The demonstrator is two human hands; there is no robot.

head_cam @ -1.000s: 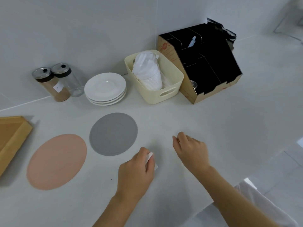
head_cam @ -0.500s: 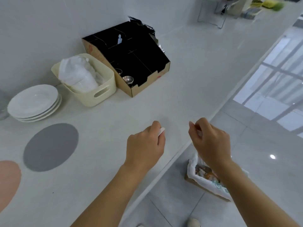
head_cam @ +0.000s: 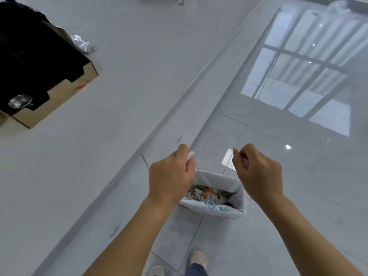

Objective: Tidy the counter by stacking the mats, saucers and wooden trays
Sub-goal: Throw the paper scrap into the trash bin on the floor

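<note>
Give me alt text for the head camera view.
Two bare hands hover over a lined waste bin on the floor; the left hand pinches a small white scrap. A cardboard organiser sits on the counter.

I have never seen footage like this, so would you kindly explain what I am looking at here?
There is no machine: a camera on a person's head looks down at their two bare hands. The left hand pinches a small white scrap; the right hand is curled, with nothing clearly visible in it. Both hang over a lined waste bin on the tiled floor. To the left is the white counter, bearing a black-lined cardboard organiser and some crumpled foil.
</note>
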